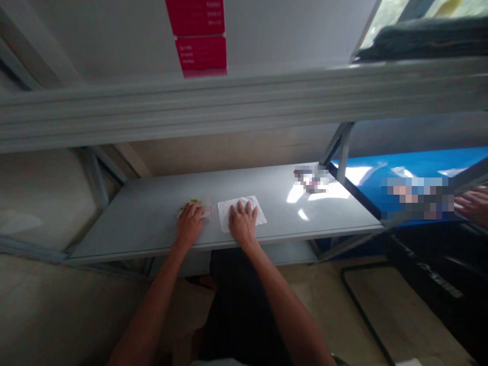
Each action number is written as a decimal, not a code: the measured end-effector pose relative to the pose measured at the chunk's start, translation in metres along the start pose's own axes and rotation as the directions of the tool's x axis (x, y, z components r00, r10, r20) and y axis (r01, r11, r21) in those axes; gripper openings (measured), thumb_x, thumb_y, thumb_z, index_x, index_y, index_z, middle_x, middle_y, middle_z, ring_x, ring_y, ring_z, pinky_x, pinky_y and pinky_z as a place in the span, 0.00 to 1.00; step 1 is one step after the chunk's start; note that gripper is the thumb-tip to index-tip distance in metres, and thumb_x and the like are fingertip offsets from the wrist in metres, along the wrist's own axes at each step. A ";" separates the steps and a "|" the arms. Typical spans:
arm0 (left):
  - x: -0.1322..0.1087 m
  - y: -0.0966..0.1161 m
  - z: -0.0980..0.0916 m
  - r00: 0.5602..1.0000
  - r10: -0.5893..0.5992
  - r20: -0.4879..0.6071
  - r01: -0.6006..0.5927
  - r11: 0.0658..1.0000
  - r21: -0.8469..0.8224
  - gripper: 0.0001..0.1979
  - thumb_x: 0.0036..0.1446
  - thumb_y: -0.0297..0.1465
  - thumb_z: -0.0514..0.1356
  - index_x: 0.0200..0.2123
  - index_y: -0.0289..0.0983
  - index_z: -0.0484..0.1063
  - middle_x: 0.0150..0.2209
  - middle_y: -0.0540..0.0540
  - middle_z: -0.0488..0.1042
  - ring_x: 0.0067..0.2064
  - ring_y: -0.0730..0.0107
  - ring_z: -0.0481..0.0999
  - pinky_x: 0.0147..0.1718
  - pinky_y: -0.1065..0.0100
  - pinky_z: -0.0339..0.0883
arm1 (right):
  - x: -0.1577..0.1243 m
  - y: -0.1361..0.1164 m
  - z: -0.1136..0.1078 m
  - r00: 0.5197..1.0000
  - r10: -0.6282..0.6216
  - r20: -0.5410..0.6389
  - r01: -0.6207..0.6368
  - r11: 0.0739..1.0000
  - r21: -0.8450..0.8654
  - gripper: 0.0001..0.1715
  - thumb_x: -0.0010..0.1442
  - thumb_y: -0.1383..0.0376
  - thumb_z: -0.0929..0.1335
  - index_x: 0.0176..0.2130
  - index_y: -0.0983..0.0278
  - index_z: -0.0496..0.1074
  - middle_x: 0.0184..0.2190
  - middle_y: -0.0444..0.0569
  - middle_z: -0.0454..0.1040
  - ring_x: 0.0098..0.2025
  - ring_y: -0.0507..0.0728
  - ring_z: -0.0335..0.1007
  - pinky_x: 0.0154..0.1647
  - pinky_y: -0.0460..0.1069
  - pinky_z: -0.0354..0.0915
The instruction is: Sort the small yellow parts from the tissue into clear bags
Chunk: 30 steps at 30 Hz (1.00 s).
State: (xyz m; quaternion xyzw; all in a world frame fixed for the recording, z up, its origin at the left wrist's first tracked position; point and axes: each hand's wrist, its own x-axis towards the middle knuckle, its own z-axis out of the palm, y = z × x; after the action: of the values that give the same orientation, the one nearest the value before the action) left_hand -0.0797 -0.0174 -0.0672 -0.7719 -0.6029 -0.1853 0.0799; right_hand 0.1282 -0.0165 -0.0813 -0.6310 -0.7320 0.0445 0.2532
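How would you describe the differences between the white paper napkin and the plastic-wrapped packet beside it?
The white paper napkin lies flat and spread out, while the packet is a small, crumpled bundle. The napkin is plain white and opaque; the packet shows yellowish contents and clear plastic. The napkin is clearly the larger. The right hand rests on the napkin, leaving its edges showing, while the left hand covers most of the packet. Both lie side by side on the grey shelf.

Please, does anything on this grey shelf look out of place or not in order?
Two things look a little untidy. The white paper napkin under the right hand lies crooked to the shelf edge and is wrinkled. The clear plastic wrapper under the left hand is crumpled. No spill shows.
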 end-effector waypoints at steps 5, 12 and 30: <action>-0.015 -0.008 -0.006 0.998 -0.045 0.035 0.048 0.994 -0.094 0.19 0.61 0.42 0.60 0.53 0.41 0.74 0.55 0.38 0.69 0.58 0.50 0.68 0.59 0.55 0.63 | -0.001 0.001 0.001 0.993 0.046 -0.107 -0.041 0.998 0.049 0.26 0.71 0.60 0.59 0.63 0.63 0.67 0.68 0.62 0.57 0.69 0.71 0.49 0.64 0.66 0.49; -0.028 -0.014 -0.009 0.986 -0.163 -0.032 0.154 0.969 -0.192 0.15 0.65 0.33 0.55 0.50 0.40 0.75 0.51 0.39 0.70 0.55 0.53 0.71 0.57 0.56 0.65 | -0.003 0.009 0.011 0.998 -0.038 -0.043 0.037 0.999 -0.031 0.25 0.68 0.59 0.63 0.61 0.61 0.70 0.67 0.61 0.60 0.71 0.71 0.45 0.67 0.68 0.42; -0.036 0.007 0.006 0.911 -0.290 -0.295 0.175 0.916 -0.361 0.12 0.68 0.36 0.54 0.41 0.37 0.74 0.39 0.41 0.77 0.40 0.62 0.77 0.45 0.64 0.68 | -0.007 -0.018 -0.004 0.977 -0.206 0.047 0.139 0.796 0.590 0.19 0.70 0.60 0.60 0.48 0.66 0.75 0.34 0.50 0.78 0.33 0.54 0.70 0.39 0.47 0.65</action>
State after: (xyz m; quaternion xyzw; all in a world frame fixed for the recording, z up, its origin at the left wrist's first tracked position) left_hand -0.0793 -0.0499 -0.0855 -0.6519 -0.6292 -0.4220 0.0316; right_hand 0.1144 -0.0273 -0.0732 -0.4501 -0.7502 0.2776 0.3970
